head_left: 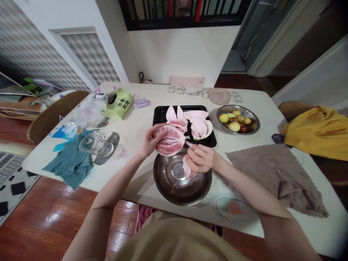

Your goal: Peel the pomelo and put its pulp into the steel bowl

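My left hand is closed on a large piece of peeled pomelo with pink flesh and white membrane. Just right of it, my right hand is closed with a bit of pale pink membrane hanging below its fingers. Both hands are above the near side of a black tray and a wide steel bowl, which holds a small pink scrap. On the black tray lie thick pomelo rind pieces and another pink pomelo chunk, partly hidden behind the held piece.
A steel bowl of small yellow, green and red fruit stands right of the tray. A brown cloth covers the right side. To the left are a glass pitcher, a teal cloth and a green package.
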`<state>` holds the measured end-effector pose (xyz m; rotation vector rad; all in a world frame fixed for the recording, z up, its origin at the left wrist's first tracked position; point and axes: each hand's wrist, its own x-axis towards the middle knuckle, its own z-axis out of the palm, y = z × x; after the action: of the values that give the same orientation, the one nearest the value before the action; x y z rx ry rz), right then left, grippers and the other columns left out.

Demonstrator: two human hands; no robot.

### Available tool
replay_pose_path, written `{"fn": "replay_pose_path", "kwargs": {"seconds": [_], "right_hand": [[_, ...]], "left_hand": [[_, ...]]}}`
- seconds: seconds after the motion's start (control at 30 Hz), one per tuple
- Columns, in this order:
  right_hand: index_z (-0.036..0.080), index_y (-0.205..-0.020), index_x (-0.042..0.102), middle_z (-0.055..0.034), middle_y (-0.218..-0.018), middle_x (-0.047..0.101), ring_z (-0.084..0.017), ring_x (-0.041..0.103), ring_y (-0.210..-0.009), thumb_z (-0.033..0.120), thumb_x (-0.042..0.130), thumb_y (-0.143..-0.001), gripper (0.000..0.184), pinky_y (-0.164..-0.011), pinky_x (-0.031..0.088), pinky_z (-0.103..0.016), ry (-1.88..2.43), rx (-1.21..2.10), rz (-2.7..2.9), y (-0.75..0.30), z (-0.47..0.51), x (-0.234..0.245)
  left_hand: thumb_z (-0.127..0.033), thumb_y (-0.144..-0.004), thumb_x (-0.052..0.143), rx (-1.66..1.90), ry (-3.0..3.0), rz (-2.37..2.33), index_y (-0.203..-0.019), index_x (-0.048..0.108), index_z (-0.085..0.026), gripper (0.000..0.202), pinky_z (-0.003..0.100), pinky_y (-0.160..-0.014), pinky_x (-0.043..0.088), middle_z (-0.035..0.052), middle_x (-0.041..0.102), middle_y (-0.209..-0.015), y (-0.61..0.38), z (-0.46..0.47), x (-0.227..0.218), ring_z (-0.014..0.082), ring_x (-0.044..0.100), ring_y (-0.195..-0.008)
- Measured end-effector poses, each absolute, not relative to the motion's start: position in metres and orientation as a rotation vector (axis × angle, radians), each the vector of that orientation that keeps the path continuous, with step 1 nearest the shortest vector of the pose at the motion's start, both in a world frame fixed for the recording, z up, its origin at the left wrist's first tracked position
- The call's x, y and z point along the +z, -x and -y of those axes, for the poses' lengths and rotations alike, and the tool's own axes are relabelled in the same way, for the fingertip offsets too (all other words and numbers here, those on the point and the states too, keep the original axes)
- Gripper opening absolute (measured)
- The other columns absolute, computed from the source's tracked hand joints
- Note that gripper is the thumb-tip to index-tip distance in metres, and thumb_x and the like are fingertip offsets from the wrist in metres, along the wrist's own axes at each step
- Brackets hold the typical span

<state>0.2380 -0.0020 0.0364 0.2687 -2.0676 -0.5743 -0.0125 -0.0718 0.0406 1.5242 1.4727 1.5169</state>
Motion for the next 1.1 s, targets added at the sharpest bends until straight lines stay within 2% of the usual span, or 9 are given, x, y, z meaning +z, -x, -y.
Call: {"fn": "replay_pose_path", "kwargs": {"seconds": [0.07, 0.17, 0.33, 0.4, 0.5, 0.6, 0.8, 0.97, 1.1], "right_hand": [[0.027, -0.096, 0.060, 0.0014, -0.085, 0.067, -0.015, 0.059, -0.083, 0.015, 0.064, -0.096, 0.012, -0.071, 0.048, -0.029, -0.279, -0.537, 2.119, -0.245, 0.009, 0.040], [0.024, -0.099, 0.061, -0.0005, -0.088, 0.068, -0.015, 0.060, -0.083, 0.014, 0.059, -0.099, 0.010, -0.071, 0.048, -0.028, -0.238, -0.546, 2.238, -0.252, 0.020, 0.041], [0.017, -0.106, 0.062, -0.0039, -0.090, 0.069, -0.015, 0.060, -0.077, 0.010, 0.052, -0.101, 0.013, -0.064, 0.045, -0.029, -0.073, -0.492, 2.502, -0.247, 0.038, 0.032], [0.017, -0.108, 0.062, -0.0040, -0.090, 0.068, -0.017, 0.061, -0.079, 0.008, 0.055, -0.097, 0.016, -0.064, 0.045, -0.030, 0.087, -0.334, 2.630, -0.244, 0.043, 0.028], [0.018, -0.108, 0.061, -0.0060, -0.097, 0.067, -0.021, 0.064, -0.087, 0.006, 0.062, -0.090, 0.022, -0.066, 0.045, -0.030, 0.363, 0.015, 2.756, -0.244, 0.046, 0.023], [0.020, -0.107, 0.061, -0.0059, -0.102, 0.067, -0.021, 0.064, -0.090, 0.009, 0.063, -0.089, 0.021, -0.066, 0.042, -0.029, 0.628, 0.313, 2.750, -0.246, 0.046, 0.020], [0.021, -0.106, 0.060, -0.0027, -0.101, 0.070, -0.019, 0.063, -0.083, 0.012, 0.061, -0.087, 0.021, -0.066, 0.036, -0.027, 0.897, 0.607, 2.619, -0.246, 0.046, 0.020], [0.022, -0.103, 0.061, -0.0015, -0.100, 0.071, -0.020, 0.065, -0.085, 0.013, 0.063, -0.082, 0.023, -0.067, 0.036, -0.027, 0.976, 0.666, 2.513, -0.243, 0.051, 0.021], [0.023, -0.105, 0.060, -0.0015, -0.101, 0.072, -0.021, 0.066, -0.086, 0.014, 0.065, -0.082, 0.025, -0.069, 0.038, -0.028, 1.009, 0.645, 2.451, -0.246, 0.056, 0.024]], "left_hand": [[-0.052, -0.094, 0.067, 1.618, -1.522, -1.584, -0.117, 0.073, -0.019, 0.041, 0.033, -0.091, 0.059, 0.0088, 0.077, -0.115, 0.023, 0.069, 0.041, 0.0239, 0.073, -0.103], [-0.050, -0.096, 0.065, 1.749, -1.573, -1.810, -0.119, 0.071, -0.019, 0.039, 0.035, -0.101, 0.056, 0.0087, 0.076, -0.121, 0.040, 0.063, 0.035, 0.0236, 0.071, -0.112], [-0.043, -0.099, 0.059, 1.556, -1.704, -1.965, -0.120, 0.070, -0.017, 0.035, 0.040, -0.103, 0.054, 0.0114, 0.075, -0.120, 0.050, 0.054, 0.007, 0.0244, 0.071, -0.110], [-0.042, -0.099, 0.058, 1.508, -1.703, -1.986, -0.120, 0.069, -0.017, 0.034, 0.040, -0.100, 0.055, 0.0117, 0.075, -0.117, 0.047, 0.051, -0.002, 0.0240, 0.071, -0.106], [-0.040, -0.101, 0.056, 1.492, -1.725, -2.020, -0.122, 0.068, -0.018, 0.033, 0.039, -0.102, 0.054, 0.0122, 0.073, -0.121, 0.040, 0.049, -0.009, 0.0235, 0.069, -0.109], [-0.039, -0.103, 0.052, 1.433, -1.778, -2.082, -0.126, 0.066, -0.019, 0.033, 0.037, -0.102, 0.053, 0.0118, 0.070, -0.125, 0.032, 0.050, -0.009, 0.0235, 0.068, -0.111], [-0.035, -0.102, 0.055, 1.218, -1.798, -2.278, -0.133, 0.063, -0.020, 0.036, 0.038, -0.092, 0.053, 0.0162, 0.069, -0.128, 0.024, 0.055, -0.010, 0.0300, 0.070, -0.105], [-0.034, -0.097, 0.063, 1.140, -1.856, -2.352, -0.134, 0.063, -0.018, 0.039, 0.049, -0.102, 0.051, 0.0192, 0.069, -0.126, 0.024, 0.059, -0.008, 0.0373, 0.063, -0.120], [-0.037, -0.096, 0.066, 1.299, -1.966, -2.237, -0.122, 0.069, -0.022, 0.031, 0.056, -0.114, 0.043, 0.0170, 0.063, -0.138, 0.011, 0.074, 0.011, 0.0393, 0.046, -0.142]]}}
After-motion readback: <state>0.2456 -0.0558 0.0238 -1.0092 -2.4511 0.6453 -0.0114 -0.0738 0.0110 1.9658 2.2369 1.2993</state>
